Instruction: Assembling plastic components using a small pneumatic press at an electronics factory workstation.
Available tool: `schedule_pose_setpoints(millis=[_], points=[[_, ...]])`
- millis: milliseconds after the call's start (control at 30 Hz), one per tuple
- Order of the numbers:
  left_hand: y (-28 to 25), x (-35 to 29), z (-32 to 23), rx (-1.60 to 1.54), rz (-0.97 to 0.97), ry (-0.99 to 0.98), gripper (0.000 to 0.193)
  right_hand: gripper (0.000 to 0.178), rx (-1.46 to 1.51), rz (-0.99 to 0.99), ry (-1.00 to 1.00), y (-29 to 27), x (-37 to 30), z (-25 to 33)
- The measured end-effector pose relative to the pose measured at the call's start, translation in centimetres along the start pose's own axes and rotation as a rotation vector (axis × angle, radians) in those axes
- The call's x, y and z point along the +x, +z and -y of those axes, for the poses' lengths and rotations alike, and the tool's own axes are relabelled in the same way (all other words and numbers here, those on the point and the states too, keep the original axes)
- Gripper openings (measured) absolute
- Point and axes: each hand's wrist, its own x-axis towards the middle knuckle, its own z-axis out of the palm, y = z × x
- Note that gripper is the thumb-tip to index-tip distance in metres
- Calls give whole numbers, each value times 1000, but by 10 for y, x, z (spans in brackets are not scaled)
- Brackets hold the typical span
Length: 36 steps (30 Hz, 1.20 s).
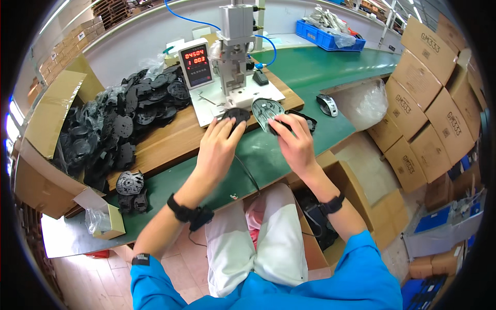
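At the front of the press's white base plate, my left hand [215,147] has its fingers closed on a black, rounded plastic shell [237,115]. My right hand [296,142] pinches the lower edge of an oval grey-green plastic shell [266,110], tilted so its ribbed face shows. Behind the right fingers lies another black plastic part [309,122], partly covered by the hand. A thin dark cable [247,169] runs below the hands toward the table's front edge. The bench press [233,62] stands just beyond both hands.
Black plastic parts [139,98] are heaped at left beside an open carton [44,137]. A lit counter box [197,63] stands by the press. Right of my hands is a black-and-silver computer mouse [327,105]. Stacked cartons [431,98] rise at right; a blue crate [330,38] sits far back.
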Motion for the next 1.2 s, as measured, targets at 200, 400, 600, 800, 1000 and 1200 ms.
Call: schedule_pose_setpoints(millis=[200,400,600,800,1000,1200], points=[[55,47,27,167,18,39,42,40,-106,-65,-163,-71,-9,29],[84,57,22,265,36,23,39,36,-99,-103,-164,-86,-15,39],[82,64,19,267,119,5,39,48,-4,-90,25,-88,-27,40],[84,70,16,410,181,23,38,45,-51,-97,572,-88,-126,41],[90,58,24,395,137,62,40,31,35,-93,1245,-85,-293,33],[93,64,13,373,185,-4,38,21,-255,344,1246,-101,-416,23]])
